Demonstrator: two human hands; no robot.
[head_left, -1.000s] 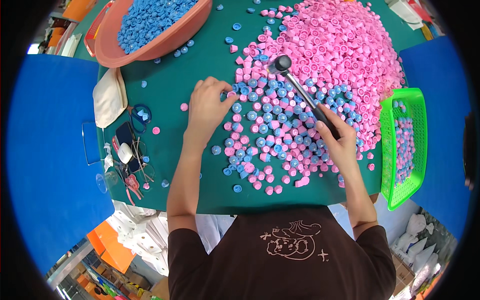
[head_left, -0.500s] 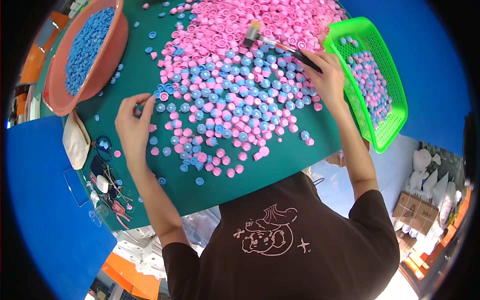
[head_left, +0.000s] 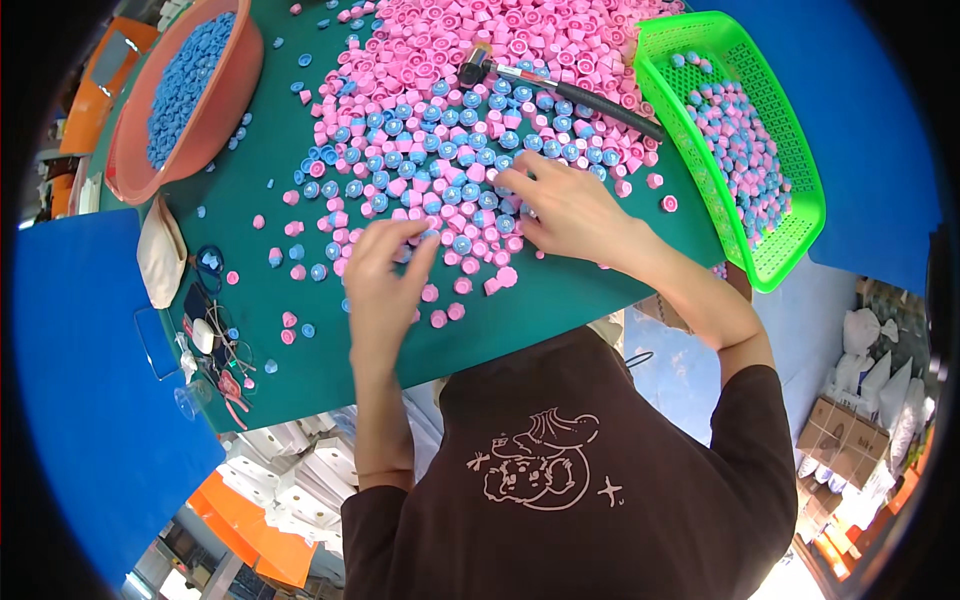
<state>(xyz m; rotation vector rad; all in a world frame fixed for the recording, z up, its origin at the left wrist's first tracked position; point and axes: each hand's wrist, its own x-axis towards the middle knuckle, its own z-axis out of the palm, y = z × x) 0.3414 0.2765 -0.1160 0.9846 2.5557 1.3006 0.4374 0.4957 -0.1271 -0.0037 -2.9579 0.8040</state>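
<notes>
A large heap of pink caps (head_left: 480,40) covers the far part of the green table (head_left: 300,370), with pink-and-blue joined caps (head_left: 440,160) spread in front of it. My left hand (head_left: 382,280) lies flat on the caps near the table's front, fingers spread. My right hand (head_left: 565,210) rests palm down on the caps beside it, fingers spread toward the left. Neither hand visibly grips anything. A small hammer (head_left: 560,90) with a black handle lies on the caps beyond my right hand.
A green plastic basket (head_left: 790,240) with joined caps stands at the right. An orange-pink basin (head_left: 215,110) of blue caps sits at the far left. A cloth pouch (head_left: 160,262), scissors and small items lie at the left edge. Cartons and bags are on the floor.
My right hand has let go of the hammer, which now lies on the caps. Both hands have come together, flat on the caps at the table's front. The view has shifted left.
</notes>
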